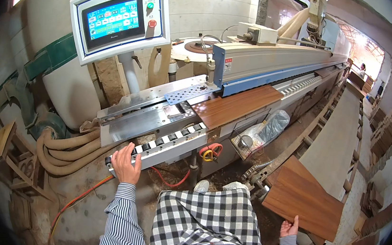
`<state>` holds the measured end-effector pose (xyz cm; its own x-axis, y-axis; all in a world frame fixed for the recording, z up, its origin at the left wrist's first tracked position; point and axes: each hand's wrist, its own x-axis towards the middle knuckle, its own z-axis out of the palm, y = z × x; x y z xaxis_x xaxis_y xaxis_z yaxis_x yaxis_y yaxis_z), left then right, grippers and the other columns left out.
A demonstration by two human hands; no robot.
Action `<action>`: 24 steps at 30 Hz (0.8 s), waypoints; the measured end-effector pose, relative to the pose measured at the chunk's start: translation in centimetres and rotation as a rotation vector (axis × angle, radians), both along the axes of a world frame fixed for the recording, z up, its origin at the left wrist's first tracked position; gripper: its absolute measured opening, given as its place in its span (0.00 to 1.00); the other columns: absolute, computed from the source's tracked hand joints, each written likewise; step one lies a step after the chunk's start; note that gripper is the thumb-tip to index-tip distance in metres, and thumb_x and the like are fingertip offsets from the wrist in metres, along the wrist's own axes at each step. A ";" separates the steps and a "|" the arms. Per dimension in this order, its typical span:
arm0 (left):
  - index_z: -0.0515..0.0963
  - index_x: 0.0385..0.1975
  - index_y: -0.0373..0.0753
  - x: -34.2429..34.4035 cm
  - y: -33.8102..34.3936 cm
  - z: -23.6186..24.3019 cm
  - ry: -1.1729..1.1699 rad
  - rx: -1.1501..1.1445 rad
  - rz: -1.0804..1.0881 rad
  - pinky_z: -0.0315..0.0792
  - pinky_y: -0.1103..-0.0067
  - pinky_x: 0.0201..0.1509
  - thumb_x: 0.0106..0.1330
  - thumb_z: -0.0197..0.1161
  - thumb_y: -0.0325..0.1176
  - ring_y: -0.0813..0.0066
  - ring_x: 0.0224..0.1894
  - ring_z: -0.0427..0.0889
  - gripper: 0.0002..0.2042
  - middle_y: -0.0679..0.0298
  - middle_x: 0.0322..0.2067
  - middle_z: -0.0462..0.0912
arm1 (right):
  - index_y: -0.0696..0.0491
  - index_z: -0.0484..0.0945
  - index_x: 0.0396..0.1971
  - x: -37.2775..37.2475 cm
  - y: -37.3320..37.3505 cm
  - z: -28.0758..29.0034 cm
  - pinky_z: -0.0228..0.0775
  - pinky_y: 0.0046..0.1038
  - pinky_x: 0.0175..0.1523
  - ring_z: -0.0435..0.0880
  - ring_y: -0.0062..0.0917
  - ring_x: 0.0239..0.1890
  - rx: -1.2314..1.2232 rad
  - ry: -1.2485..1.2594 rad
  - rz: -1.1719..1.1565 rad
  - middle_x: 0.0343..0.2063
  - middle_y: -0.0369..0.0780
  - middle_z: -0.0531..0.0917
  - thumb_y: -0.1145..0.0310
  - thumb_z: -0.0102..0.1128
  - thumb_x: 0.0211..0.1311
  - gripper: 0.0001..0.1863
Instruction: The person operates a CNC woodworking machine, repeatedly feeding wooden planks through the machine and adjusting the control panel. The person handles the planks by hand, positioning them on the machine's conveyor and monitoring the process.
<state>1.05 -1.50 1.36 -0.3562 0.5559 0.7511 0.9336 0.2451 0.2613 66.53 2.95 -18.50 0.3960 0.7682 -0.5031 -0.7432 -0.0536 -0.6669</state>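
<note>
My left hand lies over the near left end of a roller rail with black and white rollers, fingers stretched out and holding nothing. To the right of the rail, a brown wood-grain panel lies on the machine bed, its far edge against the long beam. At the lower right, my right hand is at the near edge of another brown wood-grain board, fingers curled against that edge. The board's far side lies over a roller conveyor; the underside of its near edge is hidden.
A control panel with a lit screen stands above the metal table. Thick hoses and a wooden stool are on the left. Below the bed sits a wire basket holding a plastic bag. The conveyor runs away at right, past stacked boards.
</note>
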 end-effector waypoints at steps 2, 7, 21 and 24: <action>0.75 0.52 0.41 -0.1 -0.1 0.1 0.010 -0.002 0.009 0.55 0.64 0.66 0.60 0.62 0.39 0.67 0.56 0.73 0.20 0.63 0.52 0.79 | 0.48 0.78 0.29 -0.4 -0.9 -0.5 0.76 0.24 0.32 0.80 0.22 0.23 -0.129 0.089 0.121 0.17 0.32 0.78 0.52 0.71 0.53 0.17; 0.75 0.52 0.41 -0.1 0.0 0.0 -0.017 -0.017 -0.010 0.54 0.64 0.66 0.60 0.62 0.39 0.67 0.57 0.73 0.20 0.63 0.52 0.79 | 0.49 0.79 0.39 -1.9 -5.2 2.2 0.78 0.33 0.38 0.83 0.26 0.35 0.033 0.203 0.108 0.36 0.34 0.85 0.56 0.70 0.53 0.17; 0.70 0.59 0.43 1.4 -2.4 2.2 -0.167 -0.250 -0.137 0.38 0.55 0.73 0.61 0.60 0.48 0.59 0.68 0.61 0.27 0.57 0.63 0.68 | 0.54 0.74 0.50 -4.6 -4.3 11.0 0.78 0.22 0.36 0.83 0.23 0.40 0.365 0.149 0.271 0.44 0.38 0.83 0.70 0.60 0.62 0.16; 0.66 0.63 0.44 4.9 -4.7 3.6 -0.204 -0.286 -0.254 0.35 0.53 0.74 0.62 0.57 0.56 0.58 0.71 0.55 0.32 0.56 0.67 0.62 | 0.54 0.75 0.49 -9.2 -1.8 12.5 0.73 0.18 0.24 0.81 0.20 0.31 0.394 0.232 0.467 0.41 0.37 0.83 0.71 0.58 0.63 0.14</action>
<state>5.96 -6.15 5.00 -0.3069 0.8204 0.4825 0.9097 0.1037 0.4022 57.29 1.17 -6.04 -0.1088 0.9775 -0.1806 -0.8281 -0.1897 -0.5276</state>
